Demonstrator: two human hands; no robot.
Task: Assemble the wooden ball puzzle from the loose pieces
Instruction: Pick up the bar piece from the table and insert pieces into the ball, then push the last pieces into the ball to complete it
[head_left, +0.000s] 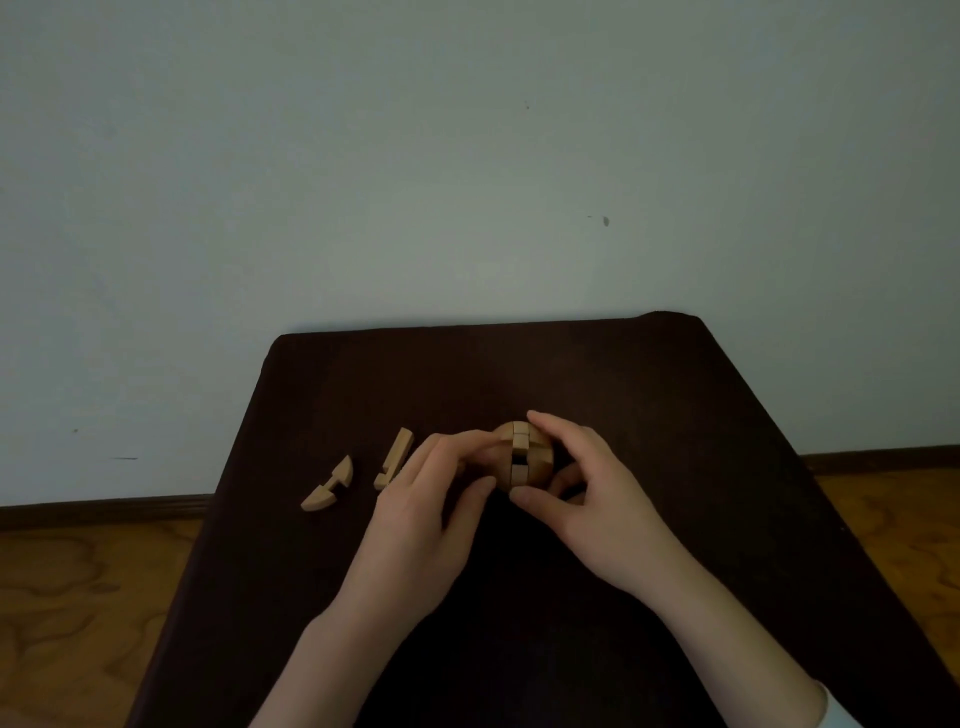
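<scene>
Both hands cupping ball puzzle (522, 457); left hand (431, 499), right hand (582, 493) fingers curled.

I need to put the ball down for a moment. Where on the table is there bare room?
Bare cloth lies right of the right hand toward the table edge, along the far edge beyond the ball, and near, between the forearms. Crowded: left of the left hand, where the notched bar and curved piece lie.

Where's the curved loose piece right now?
In the head view, the curved piece lies on the dark table, farthest left, beside the straight piece and left of the left hand.
</scene>
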